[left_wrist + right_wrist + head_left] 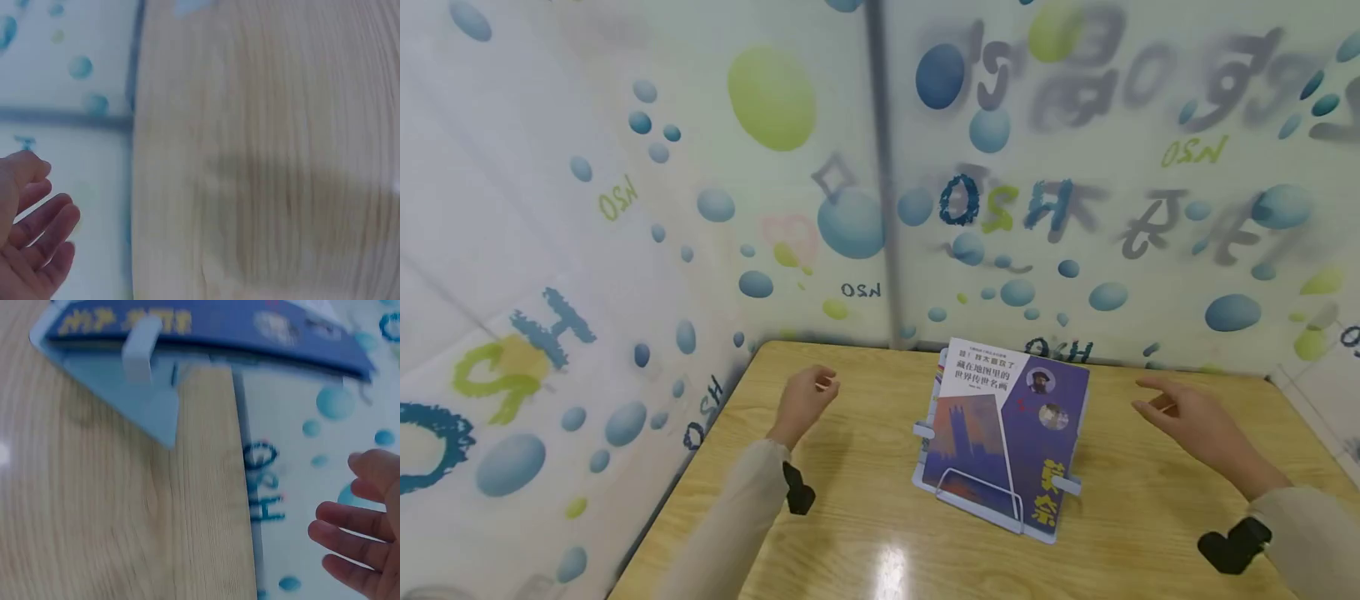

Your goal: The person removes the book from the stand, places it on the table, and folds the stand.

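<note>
A book (pixel 970 442) with a purple, white and orange cover leans back on a pale blue book stand (pixel 922 479). Clips at both sides and a wire rest at the bottom lie over its cover. To the left of the stand, my left hand (pixel 805 402) hovers over the table with loosely bent fingers and holds nothing. My right hand (pixel 1187 421) is raised to the right of the book, apart from it, its fingers relaxed and spread. From the right wrist view, the stand's back support (pixel 134 394) shows behind the book.
The wooden table (pixel 850 500) meets a wall panel (pixel 820 275) printed with bubbles and letters at its far edge. Another printed panel (pixel 602 333) runs along the left side. Black wrist bands (pixel 797 489) sit over both pale sleeves.
</note>
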A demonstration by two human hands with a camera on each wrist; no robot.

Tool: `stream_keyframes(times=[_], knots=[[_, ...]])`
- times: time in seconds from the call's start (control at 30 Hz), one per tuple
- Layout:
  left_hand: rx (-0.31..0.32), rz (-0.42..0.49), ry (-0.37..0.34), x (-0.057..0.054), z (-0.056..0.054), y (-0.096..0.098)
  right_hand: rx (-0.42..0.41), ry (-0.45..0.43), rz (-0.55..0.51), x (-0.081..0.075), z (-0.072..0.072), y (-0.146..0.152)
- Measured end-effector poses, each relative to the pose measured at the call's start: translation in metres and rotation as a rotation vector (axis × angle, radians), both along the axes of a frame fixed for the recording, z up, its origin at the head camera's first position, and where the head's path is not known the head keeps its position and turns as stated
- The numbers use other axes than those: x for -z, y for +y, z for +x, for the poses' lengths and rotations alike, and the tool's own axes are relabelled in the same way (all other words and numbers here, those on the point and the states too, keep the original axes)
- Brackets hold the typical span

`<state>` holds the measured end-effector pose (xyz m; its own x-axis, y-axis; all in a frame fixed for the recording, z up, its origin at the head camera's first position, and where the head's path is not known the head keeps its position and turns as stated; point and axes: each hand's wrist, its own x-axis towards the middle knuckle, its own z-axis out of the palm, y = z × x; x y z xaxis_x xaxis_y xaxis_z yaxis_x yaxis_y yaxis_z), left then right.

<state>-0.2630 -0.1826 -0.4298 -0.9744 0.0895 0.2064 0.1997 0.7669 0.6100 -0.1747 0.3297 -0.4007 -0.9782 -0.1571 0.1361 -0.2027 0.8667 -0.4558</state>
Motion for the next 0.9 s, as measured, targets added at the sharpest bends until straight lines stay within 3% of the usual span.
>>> stream_keyframes(times=[0.1, 0.23, 0.4, 0.53, 0.63, 0.9], knots=[[0.051, 0.181, -0.008, -0.002, 0.004, 0.022, 0.001, 0.051, -0.055, 0.001, 0.009, -0.020], [0.134, 0.313, -0.044, -0.004, 0.009, 0.050, 0.005, 0.076, -0.116, 0.006, 0.019, -0.042], [0.215, 0.425, -0.107, -0.003, 0.015, 0.081, 0.010, 0.056, -0.182, 0.017, 0.025, -0.058], [0.268, 0.443, -0.109, 0.004, 0.017, 0.100, 0.032, 0.027, -0.230, 0.024, 0.026, -0.064], [0.268, 0.438, -0.135, 0.008, 0.019, 0.111, 0.044, -0.001, -0.255, 0.028, 0.026, -0.068], [0.189, 0.462, -0.232, 0.019, 0.019, 0.128, 0.060, -0.010, -0.310, 0.033, 0.026, -0.076]])
